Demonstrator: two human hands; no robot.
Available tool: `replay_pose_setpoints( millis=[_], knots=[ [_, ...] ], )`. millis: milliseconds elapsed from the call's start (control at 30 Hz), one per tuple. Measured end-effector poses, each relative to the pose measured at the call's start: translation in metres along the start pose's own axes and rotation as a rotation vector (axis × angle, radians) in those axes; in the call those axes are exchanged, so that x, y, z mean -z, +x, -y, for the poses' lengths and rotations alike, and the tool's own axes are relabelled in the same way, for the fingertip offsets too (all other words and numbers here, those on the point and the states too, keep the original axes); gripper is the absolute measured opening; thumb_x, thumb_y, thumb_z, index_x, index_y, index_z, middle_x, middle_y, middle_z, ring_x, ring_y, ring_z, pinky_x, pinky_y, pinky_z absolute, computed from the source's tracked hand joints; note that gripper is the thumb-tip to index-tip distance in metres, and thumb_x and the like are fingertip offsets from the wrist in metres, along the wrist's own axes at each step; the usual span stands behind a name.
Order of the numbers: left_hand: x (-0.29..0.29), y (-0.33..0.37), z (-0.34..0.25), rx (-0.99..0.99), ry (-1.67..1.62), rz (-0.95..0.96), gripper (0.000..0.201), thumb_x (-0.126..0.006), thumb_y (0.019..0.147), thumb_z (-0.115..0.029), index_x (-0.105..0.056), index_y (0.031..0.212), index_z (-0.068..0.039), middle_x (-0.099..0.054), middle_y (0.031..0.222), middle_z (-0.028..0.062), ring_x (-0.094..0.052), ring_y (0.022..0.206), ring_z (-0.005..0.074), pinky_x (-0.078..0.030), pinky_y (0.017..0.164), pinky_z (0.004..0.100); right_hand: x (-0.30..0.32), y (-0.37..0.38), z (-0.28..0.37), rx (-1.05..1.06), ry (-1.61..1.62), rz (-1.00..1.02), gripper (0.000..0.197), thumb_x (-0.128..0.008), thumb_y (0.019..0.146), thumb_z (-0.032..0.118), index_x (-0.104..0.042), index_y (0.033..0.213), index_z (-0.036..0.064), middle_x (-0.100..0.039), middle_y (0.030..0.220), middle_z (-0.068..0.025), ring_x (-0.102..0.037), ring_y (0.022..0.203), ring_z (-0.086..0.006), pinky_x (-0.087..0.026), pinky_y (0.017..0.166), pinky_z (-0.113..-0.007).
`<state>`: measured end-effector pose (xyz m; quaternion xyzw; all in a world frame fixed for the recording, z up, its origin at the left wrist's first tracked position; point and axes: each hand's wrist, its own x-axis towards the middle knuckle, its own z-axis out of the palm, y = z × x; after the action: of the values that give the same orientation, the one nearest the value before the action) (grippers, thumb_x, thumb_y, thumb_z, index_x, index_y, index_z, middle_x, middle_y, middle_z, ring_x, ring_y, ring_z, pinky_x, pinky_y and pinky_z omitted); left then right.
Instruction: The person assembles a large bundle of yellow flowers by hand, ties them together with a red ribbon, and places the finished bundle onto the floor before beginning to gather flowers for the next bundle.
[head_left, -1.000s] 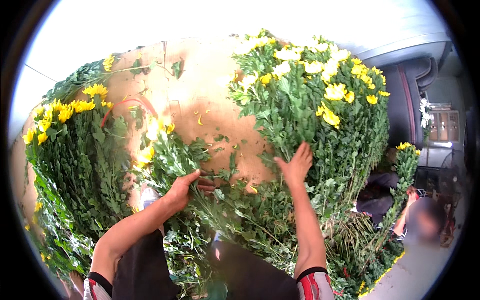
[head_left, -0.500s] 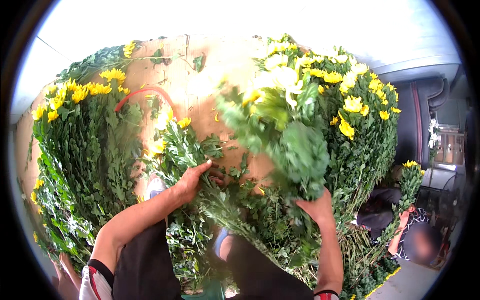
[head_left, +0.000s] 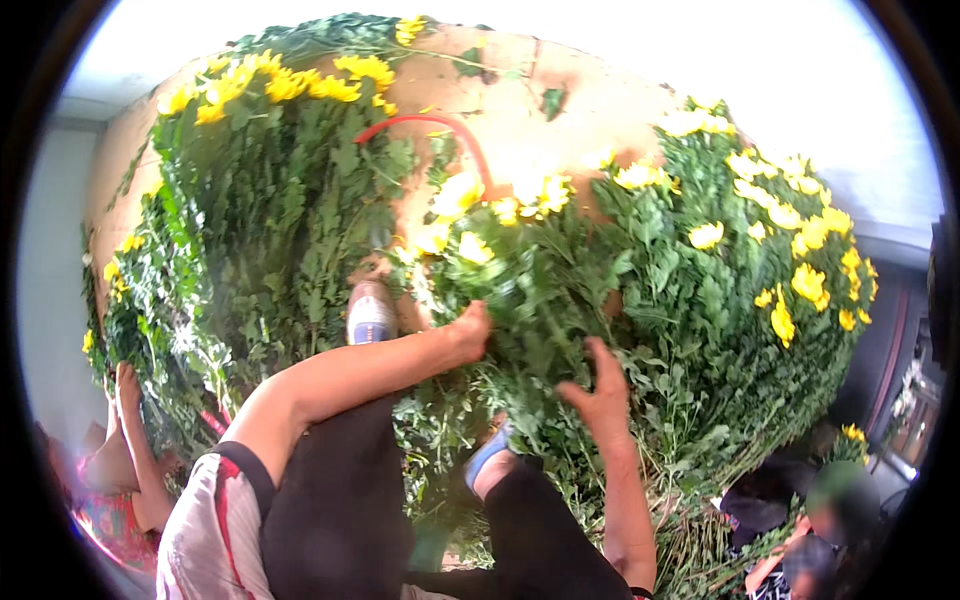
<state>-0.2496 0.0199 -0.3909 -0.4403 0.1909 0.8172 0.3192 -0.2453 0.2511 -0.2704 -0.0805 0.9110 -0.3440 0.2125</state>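
My left hand [head_left: 472,332] is closed around the leafy stems of a bunch of yellow chrysanthemums [head_left: 545,270], partly blurred by motion. Leaves cover most of its fingertips. Just to the right of that bunch, my right hand [head_left: 602,395] is open, thumb and fingers apart, with nothing in it. Its fingertips are close to the foliage. Cut stems and leaves [head_left: 440,440] lie below both hands, between my legs.
A thick row of chrysanthemums [head_left: 270,200] lies on the left and a large heap [head_left: 720,330] on the right. Cardboard [head_left: 610,80] spreads behind, with a curved red strip [head_left: 440,118]. Another person's hand [head_left: 128,390] is at far left; another person [head_left: 790,560] sits lower right.
My right hand has let go of the blurred bunch it held upright and opened. That foliage now lies lower among the flowers. The whole view has swung, shifting the scene rightward.
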Motion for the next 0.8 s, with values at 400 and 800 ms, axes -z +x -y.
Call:
replay_pose_setpoints(
  millis=[400, 800],
  knots=[
    [0.007, -0.036, -0.013, -0.141, 0.152, 0.179, 0.047, -0.049, 0.102, -0.028, -0.040, 0.143, -0.007, -0.059, 0.123, 0.0219, -0.066, 0.101, 0.0353, -0.057, 0.084, 0.0485, -0.028, -0.007, -0.094, -0.368, 0.614, -0.041, 0.050, -0.070, 0.089, 0.014, -0.054, 0.133, -0.0034, -0.062, 0.123, -0.0100, -0.059, 0.107, -0.0202, -0.047, 0.092, -0.034],
    [-0.034, -0.041, 0.028, -0.132, 0.762, 0.107, 0.065, -0.061, 0.094, -0.051, -0.053, 0.136, -0.003, -0.063, 0.124, 0.0137, -0.054, 0.119, 0.0246, -0.044, 0.102, 0.0388, -0.045, 0.002, -0.009, -0.357, 0.964, -0.051, 0.059, -0.077, 0.078, 0.000, -0.051, 0.131, 0.0007, -0.060, 0.122, -0.0058, -0.058, 0.106, -0.0159, -0.048, 0.091, -0.030]
  ],
)
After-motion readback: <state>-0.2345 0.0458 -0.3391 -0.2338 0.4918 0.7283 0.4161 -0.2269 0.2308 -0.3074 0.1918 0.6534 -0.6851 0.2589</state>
